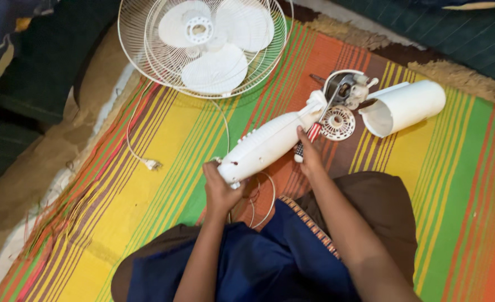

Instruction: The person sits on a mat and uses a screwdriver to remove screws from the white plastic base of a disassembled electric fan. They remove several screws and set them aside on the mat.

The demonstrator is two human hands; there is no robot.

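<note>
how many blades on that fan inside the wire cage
3. Inside the wire cage at the top of the mat: one blade upper left, one upper right, one at the bottom nearest the person. None seems hidden.

A striped woven mat (pixel 163 128) carries a fan grille (pixel 147 50), white motor cover (pixel 407 106) and plug (pixel 152 164).

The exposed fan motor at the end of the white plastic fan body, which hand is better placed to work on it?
Right hand, probably: it grips a striped-handled screwdriver near the motor; the left hand steadies the body's far end.
</note>
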